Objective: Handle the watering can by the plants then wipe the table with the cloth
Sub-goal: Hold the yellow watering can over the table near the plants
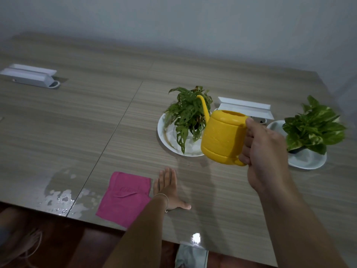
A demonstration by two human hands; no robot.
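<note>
Both forearms come in from 6 o'clock, so that's what you see first. Left hand (167, 187) lies flat on the table (81, 120), fingers straight and together, thumb stuck out sideways, holding nothing, with a thin bracelet on the wrist. It sits just beside the pink cloth (123, 197), which is at about 7 o'clock near the table edge.

Right hand (264, 151) has its fingers curled through the handle of the yellow watering can (222, 136), which hangs in the air right of centre, around 3 o'clock. Its thin curved spout (203, 106) pokes into the leaves of the holey-leaf plant (188, 117). So I'd say we're in the watering-can step, with wiping not yet started.

The can looks like smooth, ribbed, barrel-shaped moulded plastic with an open top. That plant stands on a round white plate (164, 136), glossy like ceramic. A second leafy plant (314, 126) sits on its own white dish (307, 161) further out at 3 o'clock.

The tabletop is a shiny woodgrain laminate, and a water puddle (58, 198) sits at 8 o'clock. The cloth looks like soft, folded terry.

Next move, I'd guess: set the can down clear of the plates, then grab the cloth and go at that puddle.
</note>
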